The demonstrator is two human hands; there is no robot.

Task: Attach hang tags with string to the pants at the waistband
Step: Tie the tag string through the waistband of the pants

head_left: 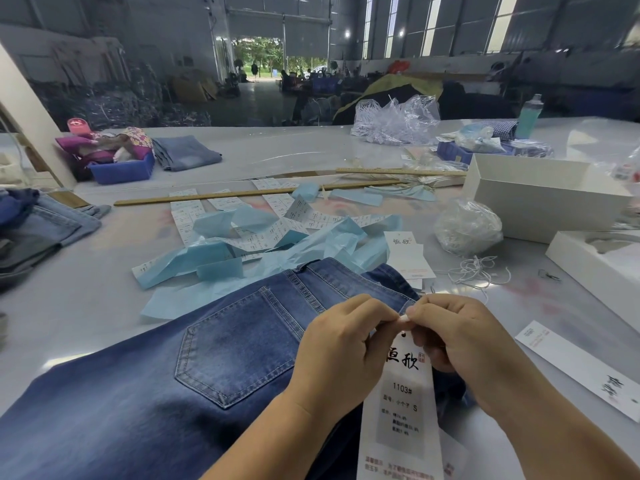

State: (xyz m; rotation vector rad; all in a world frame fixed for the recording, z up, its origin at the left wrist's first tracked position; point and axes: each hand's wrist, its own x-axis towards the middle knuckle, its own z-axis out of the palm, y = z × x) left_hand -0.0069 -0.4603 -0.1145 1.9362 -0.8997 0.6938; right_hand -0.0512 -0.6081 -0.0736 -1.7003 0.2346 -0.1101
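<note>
Both hands meet at the tag's [401, 393] top end, left hand [341, 351] and right hand [457, 337] pinching it there. Tag's long axis runs toward the person. Waistband [349, 271] lies just beyond the fingertips; string not discernible.

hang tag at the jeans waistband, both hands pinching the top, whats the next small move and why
Probably pull the string snug through the hole at the top of the hang tag. Both the left hand and the right hand pinch that top end right beside the waistband of the jeans, and the tag hangs loose below. Whether the string is already through the waistband cannot be made out.
</note>
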